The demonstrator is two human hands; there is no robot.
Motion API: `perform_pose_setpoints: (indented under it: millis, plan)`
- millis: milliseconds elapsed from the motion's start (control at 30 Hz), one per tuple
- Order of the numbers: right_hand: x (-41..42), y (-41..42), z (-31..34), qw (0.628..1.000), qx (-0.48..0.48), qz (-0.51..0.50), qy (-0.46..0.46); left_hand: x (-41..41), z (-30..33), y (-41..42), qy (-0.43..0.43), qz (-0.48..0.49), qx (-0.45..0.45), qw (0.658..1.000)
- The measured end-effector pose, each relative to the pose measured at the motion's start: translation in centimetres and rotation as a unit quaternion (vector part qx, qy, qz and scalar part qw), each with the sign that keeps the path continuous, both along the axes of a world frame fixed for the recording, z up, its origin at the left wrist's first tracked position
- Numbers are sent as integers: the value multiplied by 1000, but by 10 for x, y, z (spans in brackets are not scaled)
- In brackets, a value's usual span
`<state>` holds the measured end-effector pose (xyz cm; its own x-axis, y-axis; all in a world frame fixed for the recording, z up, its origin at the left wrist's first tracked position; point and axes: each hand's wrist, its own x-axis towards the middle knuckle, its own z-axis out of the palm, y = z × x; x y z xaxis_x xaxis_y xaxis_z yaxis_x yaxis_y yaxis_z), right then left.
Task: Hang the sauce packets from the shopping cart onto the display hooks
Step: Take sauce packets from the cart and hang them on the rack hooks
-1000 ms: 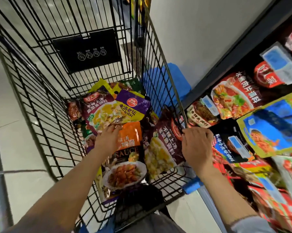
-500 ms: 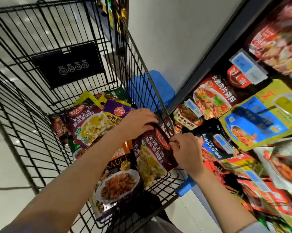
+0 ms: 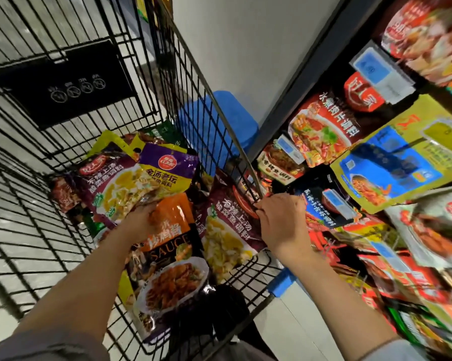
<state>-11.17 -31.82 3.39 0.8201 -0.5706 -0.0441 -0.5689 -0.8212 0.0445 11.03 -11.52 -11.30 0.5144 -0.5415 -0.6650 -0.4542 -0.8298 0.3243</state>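
Left hand: I am reaching my left hand point(image 3: 141, 221) down into the shopping cart point(image 3: 63, 178), fingers curling onto the pile where the purple packet point(image 3: 165, 169) overlaps the orange sauce packet point(image 3: 172, 246); which of the two I am pinching I cannot tell.
Right hand: I am gripping the cart's top rail point(image 3: 235, 142) with my right hand point(image 3: 280, 220), fingers wrapped around the wire and holding no packet.
Packets: they are lying loosely heaped in the cart's bottom, a dark red packet point(image 3: 227, 225) leaning against the wall just beside my right hand.
Key relation: the orange packet's long axis is running toward me, its top under my left fingers; the display hooks point(image 3: 360, 278) are standing outside the cart's right side, so the left hand is nearer the packets and the right is nearer the rack.
Judgement: the lift will need to clear the rail.
Hidden: the hooks are mostly covered by hanging packets point(image 3: 323, 131); hang holes are too blurred to find; my left fingertips are buried.
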Motion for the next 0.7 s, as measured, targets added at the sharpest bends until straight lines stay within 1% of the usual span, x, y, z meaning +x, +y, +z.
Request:
perform_pose_setpoints:
  millis: [33, 67, 133, 167, 267, 333, 433, 600, 700]
  plan:
    - [-1, -2, -3, 1000, 1, -4, -8, 3, -7, 0, 19, 6, 0, 1000]
    - [-3, -3, -6, 999, 11, -1, -41, 6, -12, -1, 27, 13, 1, 1000]
    - [-6, -2, -10, 991, 24, 13, -130, 12, -18, -5, 20, 0, 21, 1000]
    - [-6, -1, -11, 988, 12, 18, -154, 15, -21, -7, 14, -10, 28, 999]
    - [-3, 2, -23, 984, -25, 28, -173, 17, -28, -12, -14, -13, 31, 999]
    - [-3, 5, -33, 982, -20, 30, -187, 13, -29, -14, -38, -9, 18, 999]
    - [-4, 10, -43, 981, -18, 33, -190, 6, -27, -15, -74, -39, 17, 996]
    - [-2, 10, -40, 977, -10, 38, -209, 6, -25, -18, -45, -30, 46, 997]
    - [-2, 9, -43, 977, -1, 43, -209, 4, -25, -29, -32, 9, 42, 999]
